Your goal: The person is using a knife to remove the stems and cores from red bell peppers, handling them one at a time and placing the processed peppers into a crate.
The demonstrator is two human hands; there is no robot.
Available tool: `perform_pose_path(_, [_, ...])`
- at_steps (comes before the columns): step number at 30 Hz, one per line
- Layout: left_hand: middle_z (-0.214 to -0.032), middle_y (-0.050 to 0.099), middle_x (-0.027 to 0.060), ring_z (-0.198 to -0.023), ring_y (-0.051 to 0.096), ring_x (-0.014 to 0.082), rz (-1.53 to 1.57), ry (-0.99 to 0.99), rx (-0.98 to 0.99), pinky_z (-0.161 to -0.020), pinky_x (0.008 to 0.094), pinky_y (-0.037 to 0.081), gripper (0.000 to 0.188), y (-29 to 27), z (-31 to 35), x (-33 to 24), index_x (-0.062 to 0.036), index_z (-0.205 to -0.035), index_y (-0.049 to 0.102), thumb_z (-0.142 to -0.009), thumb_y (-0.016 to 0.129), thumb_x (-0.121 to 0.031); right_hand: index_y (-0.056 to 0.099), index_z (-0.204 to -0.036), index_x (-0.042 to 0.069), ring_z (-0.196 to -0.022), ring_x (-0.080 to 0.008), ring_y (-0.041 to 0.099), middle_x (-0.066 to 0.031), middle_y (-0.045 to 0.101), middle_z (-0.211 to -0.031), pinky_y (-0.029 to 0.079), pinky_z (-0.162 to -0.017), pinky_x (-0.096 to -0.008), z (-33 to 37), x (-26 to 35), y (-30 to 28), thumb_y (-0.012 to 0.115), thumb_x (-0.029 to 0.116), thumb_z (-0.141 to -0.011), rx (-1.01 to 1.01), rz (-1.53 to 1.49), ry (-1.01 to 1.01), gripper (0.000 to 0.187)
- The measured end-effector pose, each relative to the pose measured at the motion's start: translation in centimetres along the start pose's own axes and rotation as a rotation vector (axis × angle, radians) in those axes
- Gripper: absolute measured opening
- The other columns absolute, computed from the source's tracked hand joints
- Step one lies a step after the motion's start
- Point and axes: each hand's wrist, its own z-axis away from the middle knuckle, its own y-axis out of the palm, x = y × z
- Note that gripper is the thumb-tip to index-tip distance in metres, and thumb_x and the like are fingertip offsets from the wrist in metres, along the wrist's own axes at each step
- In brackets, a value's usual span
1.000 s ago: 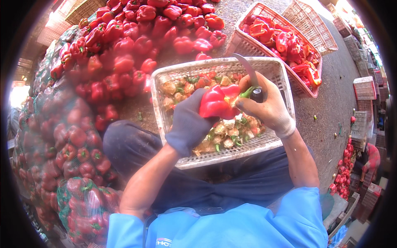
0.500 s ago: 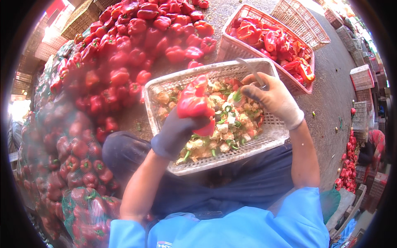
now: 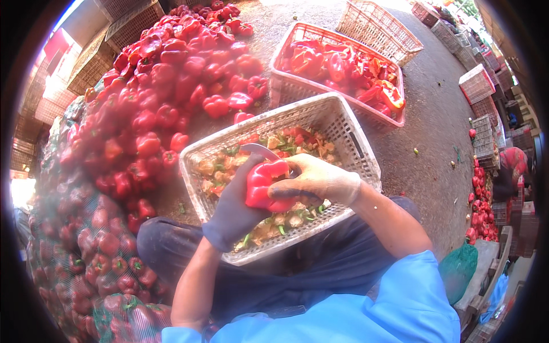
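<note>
A red bell pepper (image 3: 264, 186) with its top cut open sits in my left hand (image 3: 235, 200), which wears a dark glove and is closed round its side. My right hand (image 3: 326, 180), in a pale glove with dark-stained fingers, is closed against the pepper's right side, its thumb across the front. Behind the pepper shows the curved blade of a knife (image 3: 260, 150); its handle is hidden in my right hand. Both hands are above a white plastic crate (image 3: 357, 146) resting by my legs, holding many cut-out pepper cores and green stems (image 3: 283, 220).
Beyond the crate stands a pink crate (image 3: 297, 86) of cut red peppers, beside an upturned crate (image 3: 380, 31). A large heap of whole red peppers (image 3: 166, 74) lies to the left, with netted sacks of peppers (image 3: 103, 240) nearer. Stacked crates and a person (image 3: 513, 163) are far right.
My right hand has dropped a green stem piece and come left and down with the knife to the pepper. My left hand has turned and lowered the pepper slightly.
</note>
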Motion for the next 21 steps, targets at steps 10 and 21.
perform_pose_path(10, [-0.149,0.069,0.0191,-0.141,0.067,0.0298,0.086,0.018,-0.001,-0.118,0.0416,0.052,0.092,0.3,-0.6,0.1,-0.0067,-0.164,0.05,-0.083,0.094,-0.013,0.075,-0.101,0.012,-0.046,-0.0045,0.049,0.0042,0.058,-0.063,0.035,-0.042,-0.023,-0.6,-1.2,-0.2,0.087,0.044,-0.1,-0.107,-0.274,0.024,0.034])
perform_pose_path(21, [-0.139,0.073,0.0076,-0.123,0.07,0.0128,0.04,-0.038,-0.29,-0.102,0.0339,0.061,0.072,-1.5,-1.4,2.2,-0.0043,-0.152,0.06,-0.088,0.092,-0.006,0.076,-0.129,0.002,-0.089,-0.0201,0.073,-0.0116,0.079,-0.097,0.057,-0.086,-0.0392,-0.9,-1.6,-3.8,0.084,0.044,-0.102,-0.295,0.591,-0.317,0.051])
